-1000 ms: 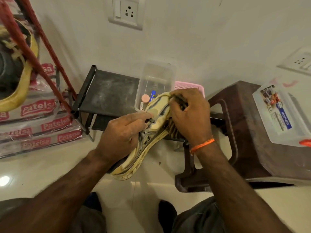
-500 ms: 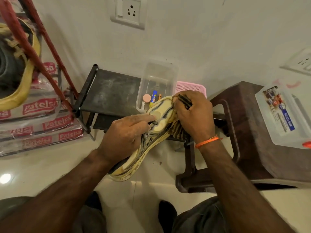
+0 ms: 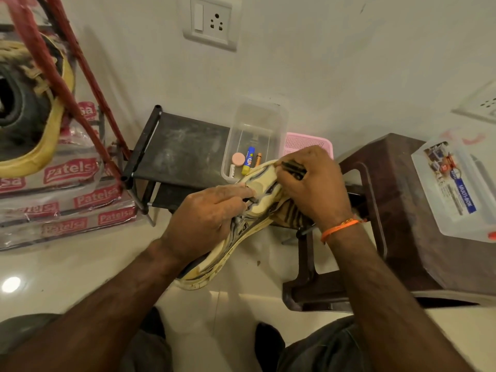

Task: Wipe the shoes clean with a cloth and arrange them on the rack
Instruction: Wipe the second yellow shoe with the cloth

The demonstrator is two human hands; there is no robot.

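Note:
A worn yellow and black shoe (image 3: 236,248) is held sole-up in front of me, above the floor. My left hand (image 3: 206,218) grips its middle from the left, fingers curled over the sole. My right hand (image 3: 311,186) presses a striped yellow and black cloth (image 3: 292,216) against the toe end, fingers curled round the cloth. Behind the shoe stands the low black rack (image 3: 182,154) with a dusty top shelf. A second yellow and black shoe (image 3: 32,108) sits high at the far left.
A clear tub (image 3: 255,124) with small items and a pink basket (image 3: 308,142) stand on the rack by the wall. A brown plastic stool (image 3: 397,210) on the right carries a clear lidded box (image 3: 456,189). Red stand legs (image 3: 67,84) and stacked packets (image 3: 67,202) fill the left.
My right hand with the cloth has shifted slightly along the toe of the shoe. The left hand keeps its grip and the shoe stays almost still.

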